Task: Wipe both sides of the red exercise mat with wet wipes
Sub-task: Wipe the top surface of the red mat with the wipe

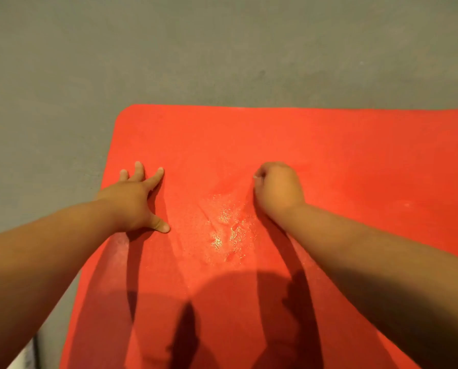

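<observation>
The red mat (302, 155) lay flat on the grey floor (169, 49), filling the lower and right parts of the frame. Its rounded corner sat up at centre left, and its far edge ran across the middle. A wet patch (230, 230) glistened on it at the centre, right between the two hands. The left hand (134, 201) was down on the mat near its left edge, released and splayed. Its fingers were straight and pointing to the top of the frame, thumb stuck out toward the wet patch. The right hand (278, 187), right of centre, was clenched tight and pressed on the mat. A small sliver of white wipe (256, 177) peeked out at its upper left edge, the rest hidden in the fist. Both bare forearms came in from the lower corners, throwing dark shadows over the mat's near part. Something pale (26, 354) sat in the bottom left corner, too cut off to tell.
</observation>
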Action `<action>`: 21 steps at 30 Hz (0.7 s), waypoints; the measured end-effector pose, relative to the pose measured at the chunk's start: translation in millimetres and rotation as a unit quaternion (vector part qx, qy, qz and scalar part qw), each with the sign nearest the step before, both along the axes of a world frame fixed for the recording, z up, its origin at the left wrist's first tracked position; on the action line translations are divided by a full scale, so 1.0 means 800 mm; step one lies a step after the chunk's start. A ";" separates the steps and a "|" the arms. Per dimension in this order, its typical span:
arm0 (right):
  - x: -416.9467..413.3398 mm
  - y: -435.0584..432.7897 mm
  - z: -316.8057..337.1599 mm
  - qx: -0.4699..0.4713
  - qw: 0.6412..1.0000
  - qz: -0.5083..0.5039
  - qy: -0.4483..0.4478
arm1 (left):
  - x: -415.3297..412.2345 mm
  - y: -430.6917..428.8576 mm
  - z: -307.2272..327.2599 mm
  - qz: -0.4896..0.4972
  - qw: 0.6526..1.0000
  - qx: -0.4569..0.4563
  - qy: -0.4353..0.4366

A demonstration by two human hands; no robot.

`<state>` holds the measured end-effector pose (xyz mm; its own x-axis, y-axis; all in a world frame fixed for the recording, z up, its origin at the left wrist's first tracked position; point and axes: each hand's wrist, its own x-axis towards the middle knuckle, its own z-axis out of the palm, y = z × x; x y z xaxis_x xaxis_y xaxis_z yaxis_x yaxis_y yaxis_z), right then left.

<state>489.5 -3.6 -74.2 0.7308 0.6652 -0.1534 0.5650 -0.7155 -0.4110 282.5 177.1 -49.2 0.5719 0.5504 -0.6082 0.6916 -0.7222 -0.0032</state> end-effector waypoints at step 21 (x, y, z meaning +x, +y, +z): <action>-0.081 0.071 0.022 -0.058 0.917 0.393 -0.043 | -0.016 0.056 0.025 -0.054 0.997 0.052 0.033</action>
<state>424.8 53.4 -56.6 0.0448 0.9743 -0.2205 0.9518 -0.1087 -0.2868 269.6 221.5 -29.5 0.5915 0.5498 -0.5898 0.6058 -0.7858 -0.1249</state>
